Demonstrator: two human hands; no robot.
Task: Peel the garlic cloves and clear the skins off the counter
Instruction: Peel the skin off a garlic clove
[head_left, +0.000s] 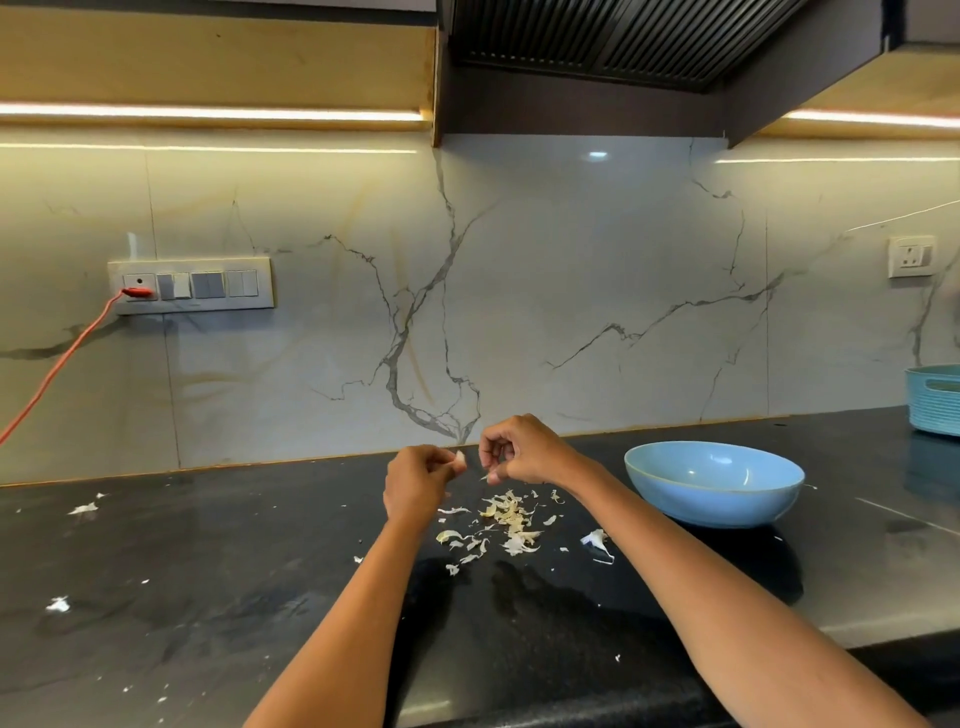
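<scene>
My left hand (415, 480) holds a pale garlic clove (460, 459) at its fingertips, raised above the black counter (218, 571). Just to the right of it, my right hand (522, 449) has its fingers curled and pinches a thin sliver of skin (484, 477) that hangs below it. Below both hands lies a loose pile of garlic skins (506, 519), spread across the counter. A bigger white piece of skin (596, 540) lies to the pile's right. A light blue bowl (714, 483) stands right of the hands; its inside looks bare from here.
Stray skin flakes (83, 508) lie far left on the counter, another flake (58, 604) nearer the front. A teal ribbed basket (935, 397) stands at the back right. An orange cable (57, 374) runs from the wall socket panel (189, 286). A range hood hangs overhead.
</scene>
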